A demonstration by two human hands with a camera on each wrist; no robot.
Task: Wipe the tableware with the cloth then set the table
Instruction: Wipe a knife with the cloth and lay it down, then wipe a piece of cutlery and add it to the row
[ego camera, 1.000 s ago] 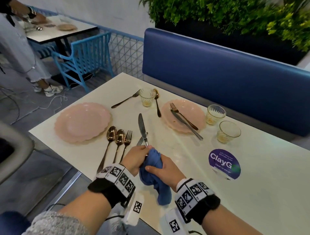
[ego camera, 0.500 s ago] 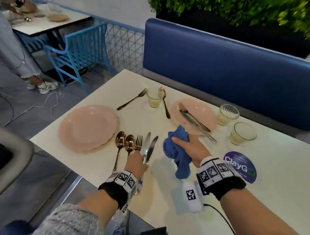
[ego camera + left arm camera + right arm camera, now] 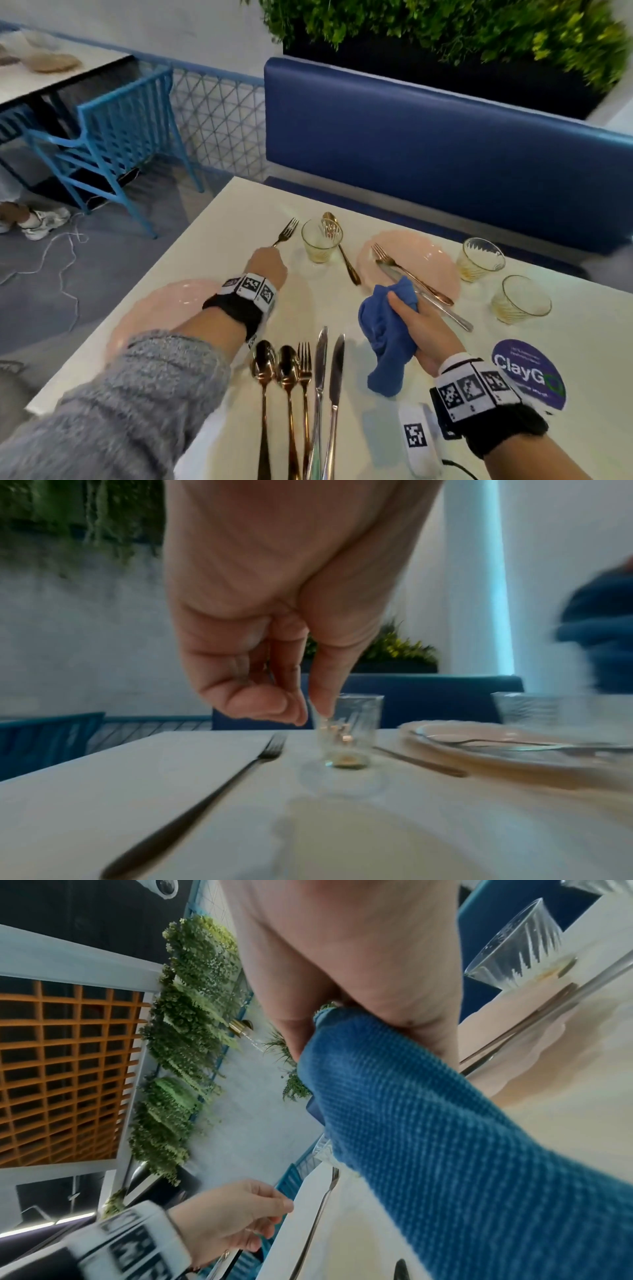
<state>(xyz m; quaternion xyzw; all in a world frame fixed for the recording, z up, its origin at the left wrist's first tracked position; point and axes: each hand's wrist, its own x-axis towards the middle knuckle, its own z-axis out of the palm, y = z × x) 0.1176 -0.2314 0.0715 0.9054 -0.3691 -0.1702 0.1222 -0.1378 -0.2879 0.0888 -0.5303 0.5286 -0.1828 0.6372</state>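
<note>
From the head view my left hand [image 3: 266,266] covers the handle of the far fork [image 3: 287,230], but the blurred wrist view shows its curled fingers above it, holding nothing, while my right hand [image 3: 416,324] grips the blue cloth [image 3: 383,334] beside the far plate [image 3: 433,255].
</note>
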